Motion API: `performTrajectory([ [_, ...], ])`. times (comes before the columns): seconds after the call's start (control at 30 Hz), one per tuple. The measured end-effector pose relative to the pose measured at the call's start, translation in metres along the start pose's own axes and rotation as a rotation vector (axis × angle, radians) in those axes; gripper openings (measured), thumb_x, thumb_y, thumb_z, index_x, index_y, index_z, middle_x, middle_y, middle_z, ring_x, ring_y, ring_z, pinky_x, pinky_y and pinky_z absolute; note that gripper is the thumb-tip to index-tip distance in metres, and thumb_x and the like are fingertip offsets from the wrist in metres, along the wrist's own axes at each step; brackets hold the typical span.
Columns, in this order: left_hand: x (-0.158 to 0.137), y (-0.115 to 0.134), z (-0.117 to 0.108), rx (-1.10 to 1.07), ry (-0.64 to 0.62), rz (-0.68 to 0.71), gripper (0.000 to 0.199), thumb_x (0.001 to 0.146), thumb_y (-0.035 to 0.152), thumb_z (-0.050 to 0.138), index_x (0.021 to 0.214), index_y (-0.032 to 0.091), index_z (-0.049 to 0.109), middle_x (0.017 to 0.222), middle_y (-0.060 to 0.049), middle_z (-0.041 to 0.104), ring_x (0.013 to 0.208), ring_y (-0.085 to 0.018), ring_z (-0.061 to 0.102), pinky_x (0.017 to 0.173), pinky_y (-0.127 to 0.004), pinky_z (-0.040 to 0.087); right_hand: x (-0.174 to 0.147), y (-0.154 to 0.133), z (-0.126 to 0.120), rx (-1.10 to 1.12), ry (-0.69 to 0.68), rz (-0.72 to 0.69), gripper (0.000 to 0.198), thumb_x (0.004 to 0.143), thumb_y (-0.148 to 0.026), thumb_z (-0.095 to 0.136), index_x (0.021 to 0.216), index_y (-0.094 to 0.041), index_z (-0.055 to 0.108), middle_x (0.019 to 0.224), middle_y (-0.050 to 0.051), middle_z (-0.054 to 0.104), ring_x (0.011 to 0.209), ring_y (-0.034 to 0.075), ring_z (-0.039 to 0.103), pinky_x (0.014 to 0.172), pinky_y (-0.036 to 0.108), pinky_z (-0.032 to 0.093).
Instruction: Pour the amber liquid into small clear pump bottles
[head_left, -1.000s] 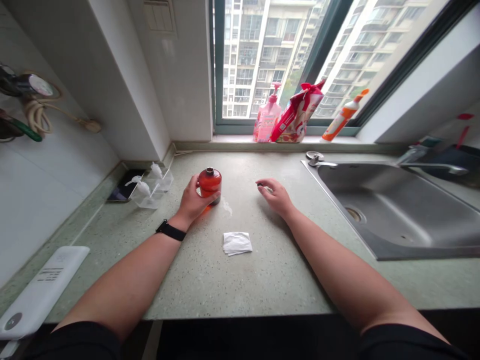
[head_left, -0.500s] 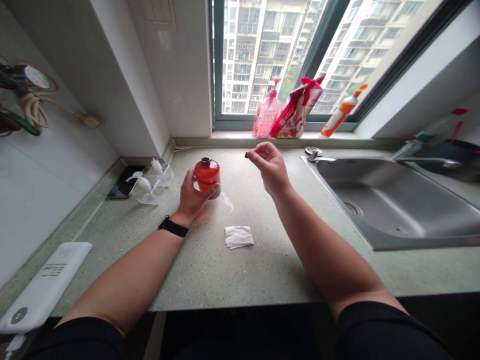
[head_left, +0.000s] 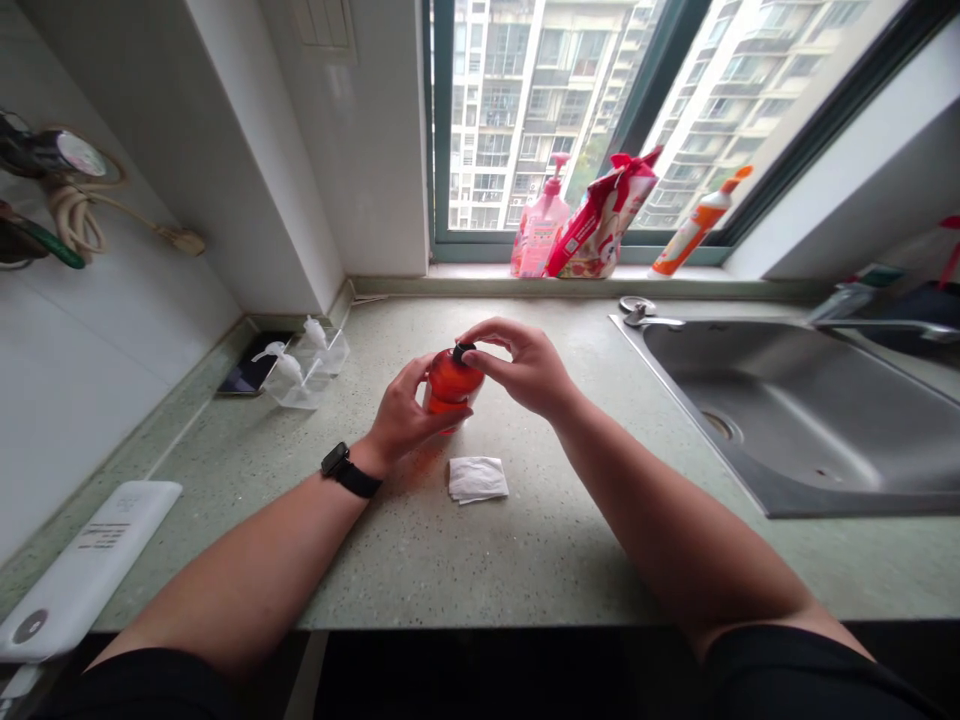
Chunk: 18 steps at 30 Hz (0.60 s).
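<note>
Red, see-through plastic sits right between the two hands on my feed: that's the red bottle, and the left hand has it, fingers and thumb wrapped round its body. Over on the other side, the right hand comes in from above, thumb and fingertips pinched narrow on the black cap at the bottle's neck. Whether the cap is seated or just touching, I can't tell; the bottle's base I can't make out clearly either. Just this side of the hands, a folded white tissue lies flat on the speckled counter.

On to the writing. Well to the near left of the left hand, a white slab-shaped device carries several dark lines of print and a grey oval; too small for me to read. Beyond the right hand, on the sill, the pink pump bottle wears a printed label, fine text lost to blur. Leaning beside it, the red bag shows pale lettering along its red side and a little white square, illegible from here. Farther right of that, an orange-and-white bottle has markings I can't decipher.
</note>
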<state>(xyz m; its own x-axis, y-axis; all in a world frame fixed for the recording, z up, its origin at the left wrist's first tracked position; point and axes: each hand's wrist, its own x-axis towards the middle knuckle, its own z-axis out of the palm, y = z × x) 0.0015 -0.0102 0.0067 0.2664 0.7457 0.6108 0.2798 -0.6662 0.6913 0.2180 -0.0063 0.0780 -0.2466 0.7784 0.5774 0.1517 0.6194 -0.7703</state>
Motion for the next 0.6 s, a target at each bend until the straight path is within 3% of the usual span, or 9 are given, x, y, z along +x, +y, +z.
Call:
performTrajectory([
  [0.17, 0.000, 0.001, 0.000, -0.085, -0.043, -0.042, 0.075, 0.078, 0.048, 0.095, 0.143, 0.023, 0.067, 0.135, -0.011, 0.076, 0.120, -0.031, 0.072, 0.108, -0.048, 0.057, -0.001, -0.003, -0.008, -0.025, -0.085, 0.009, 0.019, 0.093, -0.040, 0.081, 0.106, -0.026, 0.082, 0.109, 0.003, 0.084, 0.107, 0.022, 0.077, 0.110, 0.048, 0.058],
  [0.4, 0.000, -0.001, 0.001, -0.174, -0.107, -0.111, 0.075, 0.075, 0.041, 0.096, 0.143, 0.024, 0.069, 0.133, -0.011, 0.078, 0.119, -0.032, 0.073, 0.110, -0.050, 0.055, 0.002, 0.004, -0.016, 0.258, -0.178, 0.146, 0.039, 0.089, -0.051, 0.087, 0.117, -0.026, 0.079, 0.119, 0.006, 0.084, 0.113, 0.023, 0.079, 0.107, 0.045, 0.061],
  [0.53, 0.001, -0.001, -0.002, -0.125, -0.061, -0.114, 0.075, 0.075, 0.044, 0.097, 0.142, 0.024, 0.069, 0.131, -0.011, 0.078, 0.117, -0.032, 0.072, 0.109, -0.050, 0.055, 0.006, 0.011, -0.025, 0.203, 0.008, 0.189, 0.041, 0.092, -0.061, 0.081, 0.111, -0.025, 0.080, 0.083, 0.001, 0.080, 0.100, 0.023, 0.081, 0.099, 0.044, 0.063],
  [0.6, 0.001, -0.002, -0.003, -0.105, -0.038, -0.111, 0.075, 0.075, 0.046, 0.097, 0.141, 0.023, 0.070, 0.130, -0.011, 0.078, 0.116, -0.031, 0.072, 0.108, -0.049, 0.055, 0.007, 0.014, -0.028, 0.162, 0.108, 0.179, 0.041, 0.092, -0.063, 0.080, 0.107, -0.025, 0.079, 0.076, -0.001, 0.076, 0.092, 0.022, 0.080, 0.097, 0.042, 0.063],
])
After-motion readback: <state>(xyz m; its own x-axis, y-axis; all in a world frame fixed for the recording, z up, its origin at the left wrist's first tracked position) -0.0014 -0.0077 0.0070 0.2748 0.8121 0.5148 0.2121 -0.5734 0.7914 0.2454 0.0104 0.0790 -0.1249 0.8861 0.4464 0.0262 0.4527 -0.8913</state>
